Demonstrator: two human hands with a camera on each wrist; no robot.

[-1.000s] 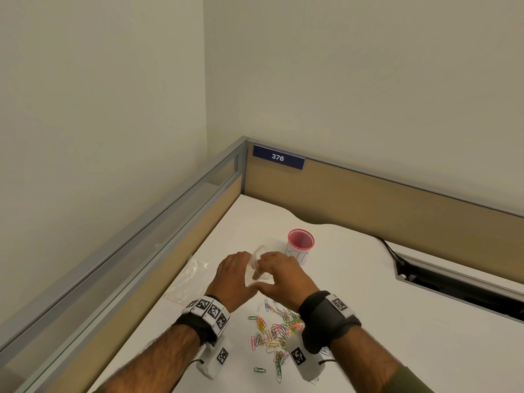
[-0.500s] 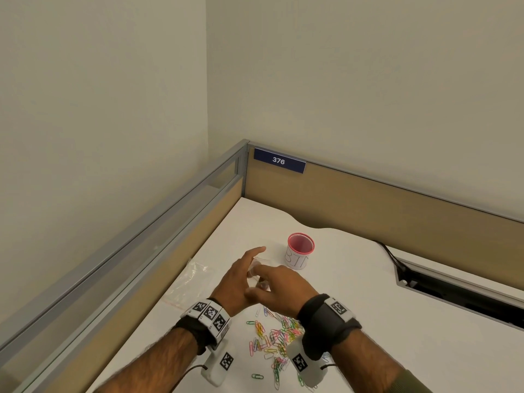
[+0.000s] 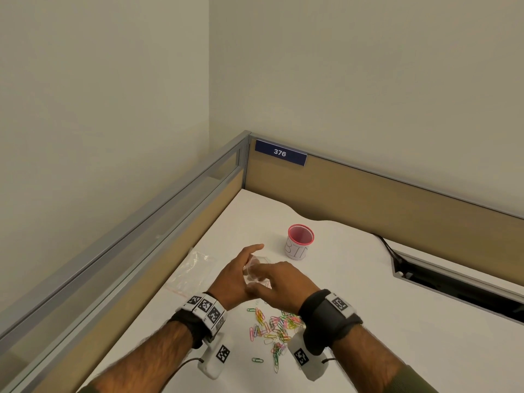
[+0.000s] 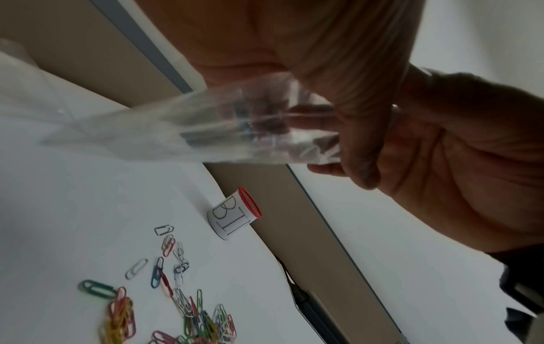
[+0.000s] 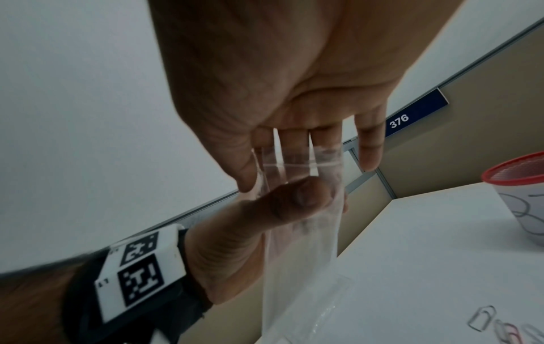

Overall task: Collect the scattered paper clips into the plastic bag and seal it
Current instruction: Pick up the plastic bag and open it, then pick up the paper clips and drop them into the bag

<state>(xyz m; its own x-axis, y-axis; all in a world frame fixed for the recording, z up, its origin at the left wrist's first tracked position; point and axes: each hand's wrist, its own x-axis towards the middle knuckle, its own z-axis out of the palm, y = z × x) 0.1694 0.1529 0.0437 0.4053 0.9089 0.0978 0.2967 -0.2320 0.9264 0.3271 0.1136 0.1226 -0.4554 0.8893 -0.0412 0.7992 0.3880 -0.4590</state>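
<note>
Above the white desk [image 3: 368, 293], both hands hold up a small clear plastic bag [image 3: 258, 265]. My left hand [image 3: 241, 268] pinches it, the thumb pressed on its front [image 5: 290, 201] and the index finger sticking out straight. My right hand [image 3: 279, 279] holds the bag's mouth [image 5: 297, 163], its fingers behind the strip and its thumb at the edge. The bag [image 4: 191, 130] looks empty. Coloured paper clips [image 3: 273, 327] lie scattered on the desk just below and behind the hands, also seen as paper clips [image 4: 188, 309].
A red-rimmed cup [image 3: 300, 242] marked BIN stands beyond the hands. A second clear bag [image 3: 192, 269] lies flat on the desk to the left. Tan partition walls [image 3: 368, 194] close the far and left sides. A dark cable slot [image 3: 453, 287] runs along the right.
My left index finger has straightened out from its curl. Both hands still hold the bag, now a little lower and nearer the cup.
</note>
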